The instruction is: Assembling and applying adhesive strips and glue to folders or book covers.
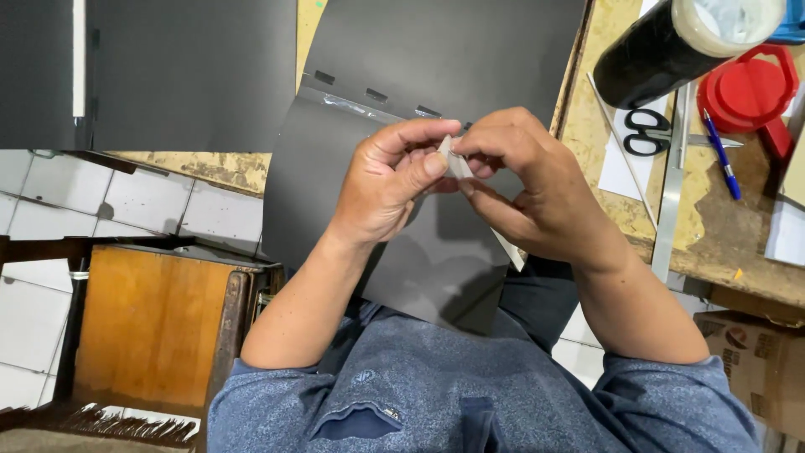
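My left hand (pixel 386 180) and my right hand (pixel 537 189) meet over a dark grey sheet of card (pixel 352 193) that hangs from the worktable edge onto my lap. Both pinch a small white strip (pixel 457 159), like a tape backing, between thumb and fingertips. The sheet has a shiny taped band and several small slots (pixel 377 95) along its upper fold. A second dark sheet (pixel 453 50) lies beyond it on the table.
Another large dark sheet (pixel 184 71) lies at the left. At the right of the worn table are a black roll (pixel 662 46), scissors (pixel 646 132), a metal ruler (pixel 671 193), a blue pen (pixel 723 159) and a red tape dispenser (pixel 750 88). A wooden stool (pixel 151 323) stands below left.
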